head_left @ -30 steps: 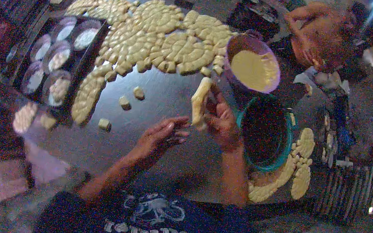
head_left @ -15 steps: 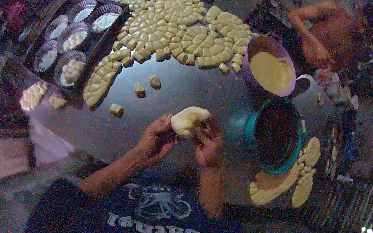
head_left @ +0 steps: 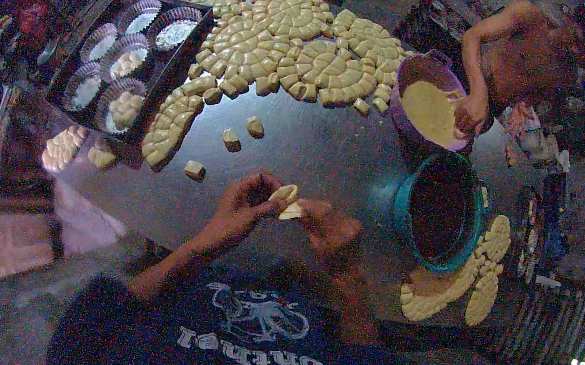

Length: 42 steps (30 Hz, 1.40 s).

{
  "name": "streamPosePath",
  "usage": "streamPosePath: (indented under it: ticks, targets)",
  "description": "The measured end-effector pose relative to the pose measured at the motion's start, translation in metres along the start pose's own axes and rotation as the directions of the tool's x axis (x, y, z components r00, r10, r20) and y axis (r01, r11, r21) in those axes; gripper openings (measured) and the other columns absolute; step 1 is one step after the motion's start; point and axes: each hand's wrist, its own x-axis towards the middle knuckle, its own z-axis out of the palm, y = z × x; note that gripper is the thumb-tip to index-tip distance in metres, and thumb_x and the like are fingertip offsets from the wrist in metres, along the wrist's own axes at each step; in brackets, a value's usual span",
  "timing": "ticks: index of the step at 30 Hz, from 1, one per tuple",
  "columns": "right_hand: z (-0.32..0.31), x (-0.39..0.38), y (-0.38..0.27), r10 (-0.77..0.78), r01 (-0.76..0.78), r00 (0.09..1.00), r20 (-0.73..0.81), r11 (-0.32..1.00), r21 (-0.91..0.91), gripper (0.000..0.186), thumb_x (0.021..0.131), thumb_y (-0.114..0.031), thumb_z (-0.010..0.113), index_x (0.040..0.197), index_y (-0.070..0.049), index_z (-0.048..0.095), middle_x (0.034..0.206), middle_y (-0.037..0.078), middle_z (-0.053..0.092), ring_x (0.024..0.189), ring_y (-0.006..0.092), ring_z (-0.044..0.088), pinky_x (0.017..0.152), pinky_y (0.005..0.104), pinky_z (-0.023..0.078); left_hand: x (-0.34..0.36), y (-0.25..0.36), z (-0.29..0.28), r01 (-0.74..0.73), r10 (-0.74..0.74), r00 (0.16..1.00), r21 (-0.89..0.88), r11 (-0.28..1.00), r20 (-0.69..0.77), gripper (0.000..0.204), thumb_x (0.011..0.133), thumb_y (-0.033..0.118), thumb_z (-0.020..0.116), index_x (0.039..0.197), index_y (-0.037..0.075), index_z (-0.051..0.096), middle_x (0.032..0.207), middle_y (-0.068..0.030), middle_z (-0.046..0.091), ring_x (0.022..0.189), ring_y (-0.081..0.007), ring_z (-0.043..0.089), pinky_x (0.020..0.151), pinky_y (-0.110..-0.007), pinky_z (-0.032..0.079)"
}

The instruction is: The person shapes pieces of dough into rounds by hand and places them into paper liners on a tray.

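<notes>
- Dough piece (head_left: 288,202), small and pale, sat between the two hands, above the table (head_left: 314,144), near the middle of its near edge.
- Left hand (head_left: 246,202) was mostly closed, thumb and bent fingers gripping the dough piece from its left side.
- Right hand (head_left: 332,232) had its fingers curled in and touched the piece's right side; blur made it impossible to tell how firmly it pinched.
- Three dough cubes (head_left: 231,141) lay apart from one another on the table, between the left hand and the large dough rounds (head_left: 290,12).
- Those rounds, scored into many segments, crowded together along the table's far edge, and a narrow scored slab (head_left: 172,128) ran from them toward the near left corner.
- At the left edge stood a dark tray (head_left: 164,80) with six fluted paper cups (head_left: 135,89); two of these held clustered dough balls (head_left: 123,110).
- Toward the far right corner stood a purple tub (head_left: 401,96) of yellowish mixture (head_left: 424,112), a co-worker's hand (head_left: 471,115) at its rim.
- Nearer, by the right edge, stood a teal tub (head_left: 402,210), its inside dark.
- Cut dough strips (head_left: 484,292) lay at the near right corner.
</notes>
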Motion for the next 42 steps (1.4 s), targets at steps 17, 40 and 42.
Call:
streamPosePath:
  ticks: [17, 40, 42]
  targets:
    - [0.001, 0.029, -0.023, -0.4, 0.394, 0.916, -0.017, 0.909, -0.137, 0.035, 0.071, -0.003, 0.073, 0.105, -0.006, 0.067, 0.104, 0.01, 0.067, 0.094, 0.0271, 0.067, 0.077, 0.034, 0.056, 0.003, -0.049, -0.019, 0.325, -0.26, 0.946, -0.575, 0.751, 0.195, 0.034, 0.091, 0.033, 0.063, 0.11, 0.005, 0.058, 0.101, -0.0035, 0.063, 0.089, -0.0145, 0.062, 0.078, -0.027, 0.051]
    - [0.03, 0.018, 0.003, 0.453, -0.348, 0.874, -0.175, 0.836, 0.425, 0.017, 0.079, -0.003, 0.073, 0.097, -0.003, 0.071, 0.09, 0.006, 0.07, 0.085, 0.0175, 0.065, 0.076, 0.03, 0.052, 0.016, -0.013, 0.006, -0.095, 0.094, 0.994, -0.008, 0.995, -0.063, 0.036, 0.087, 0.018, 0.069, 0.116, 0.0, 0.059, 0.106, -0.0082, 0.066, 0.096, -0.0166, 0.063, 0.084, -0.031, 0.052]
    - [0.027, 0.019, -0.005, 0.293, -0.232, 0.926, -0.239, 0.939, 0.253, 0.021, 0.078, -0.003, 0.073, 0.099, -0.005, 0.071, 0.094, 0.006, 0.07, 0.089, 0.0195, 0.064, 0.077, 0.031, 0.053, 0.019, -0.021, 0.006, -0.044, 0.039, 0.995, -0.051, 0.998, -0.087, 0.033, 0.088, 0.018, 0.068, 0.114, -0.001, 0.061, 0.104, -0.008, 0.067, 0.094, -0.0166, 0.064, 0.084, -0.031, 0.053]
